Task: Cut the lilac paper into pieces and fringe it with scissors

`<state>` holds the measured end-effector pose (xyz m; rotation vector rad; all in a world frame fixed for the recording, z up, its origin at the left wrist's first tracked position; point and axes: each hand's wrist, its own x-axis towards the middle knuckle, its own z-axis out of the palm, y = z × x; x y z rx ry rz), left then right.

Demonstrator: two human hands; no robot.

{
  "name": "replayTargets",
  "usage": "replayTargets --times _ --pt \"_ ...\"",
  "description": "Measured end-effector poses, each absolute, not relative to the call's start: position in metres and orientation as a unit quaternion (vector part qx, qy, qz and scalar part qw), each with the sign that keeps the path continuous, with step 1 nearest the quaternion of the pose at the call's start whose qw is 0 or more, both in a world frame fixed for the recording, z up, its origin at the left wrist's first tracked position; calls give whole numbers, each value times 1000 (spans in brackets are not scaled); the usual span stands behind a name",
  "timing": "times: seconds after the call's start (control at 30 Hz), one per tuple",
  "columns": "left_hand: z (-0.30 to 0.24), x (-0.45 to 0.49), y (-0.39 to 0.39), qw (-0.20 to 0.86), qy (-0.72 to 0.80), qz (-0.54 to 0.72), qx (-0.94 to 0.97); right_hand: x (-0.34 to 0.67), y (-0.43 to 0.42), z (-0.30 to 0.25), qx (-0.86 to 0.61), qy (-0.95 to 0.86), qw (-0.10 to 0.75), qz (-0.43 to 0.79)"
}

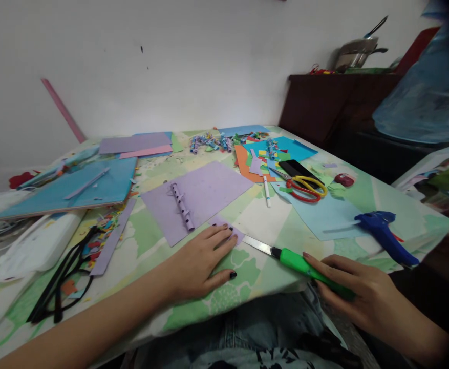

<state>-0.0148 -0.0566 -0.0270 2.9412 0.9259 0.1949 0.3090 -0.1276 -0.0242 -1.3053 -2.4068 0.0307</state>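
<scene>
My left hand (pixel 201 261) lies flat on the table with fingers stretched out, its fingertips pressing a small strip of purple paper (pixel 230 228). My right hand (pixel 358 294) grips the green handle of a knife (pixel 297 261) near the table's front edge; the blade points left toward the left hand's fingertips. Just beyond lies a large purple sheet (pixel 205 197) with a rolled, hole-punched purple paper tube (pixel 182 206) on it.
Red-and-yellow scissors (pixel 304 187), a black phone (pixel 295 168), a white marker (pixel 266 192) and a blue glue gun (pixel 385 233) lie to the right on light blue paper. A blue board (pixel 70 189), paper scraps and black glasses (pixel 65 277) sit left.
</scene>
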Motion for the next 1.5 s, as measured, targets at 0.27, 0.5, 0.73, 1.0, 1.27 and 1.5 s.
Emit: replayTargets --times 0.27,0.5,0.73,1.0,1.27,1.5 --pt "-27 -14 -58 37 303 71 950 301 -123 -26 -465 -867 181 1" --pt "-26 -13 -64 30 329 50 943 301 -126 -25 -465 -866 183 -20" --pt "-30 -14 -71 8 346 71 936 296 -123 -25 -471 -862 186 -13" --pt "-29 -14 -72 5 341 59 938 299 -124 -25 -466 -865 186 -15" --pt "-29 -13 -72 4 340 43 939 297 -124 -28 -462 -869 176 -24" --pt "-28 -13 -71 6 338 36 940 311 -117 -29 -461 -870 176 13"
